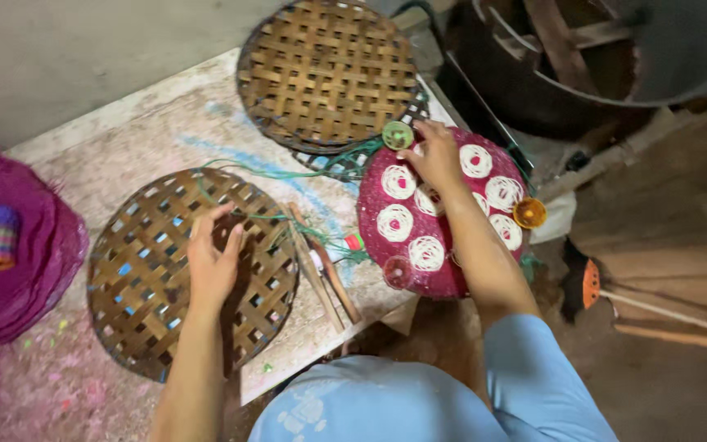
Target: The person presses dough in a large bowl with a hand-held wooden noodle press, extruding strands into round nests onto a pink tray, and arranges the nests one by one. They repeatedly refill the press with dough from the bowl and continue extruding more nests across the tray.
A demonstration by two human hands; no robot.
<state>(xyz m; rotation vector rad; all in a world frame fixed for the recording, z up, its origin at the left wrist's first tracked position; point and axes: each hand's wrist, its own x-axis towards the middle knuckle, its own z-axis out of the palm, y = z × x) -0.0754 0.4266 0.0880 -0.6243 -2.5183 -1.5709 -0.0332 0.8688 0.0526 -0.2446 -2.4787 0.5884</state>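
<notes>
Loosely spread, left hand (214, 260) rests on woven tray (149, 319) (right hand (435, 155) pinches white coil (428, 199)).

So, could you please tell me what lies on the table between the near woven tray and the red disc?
In the head view, two wooden sticks and tangled green string lie between the woven tray and the red disc.

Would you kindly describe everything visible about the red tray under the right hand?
The red tray is round, seemingly woven, and lies flat, overhanging the board's right edge. White coiled discs with red centres lie on it. The right hand rests on its upper part among the discs; the forearm crosses it. A small orange cup sits at its right rim.
</notes>
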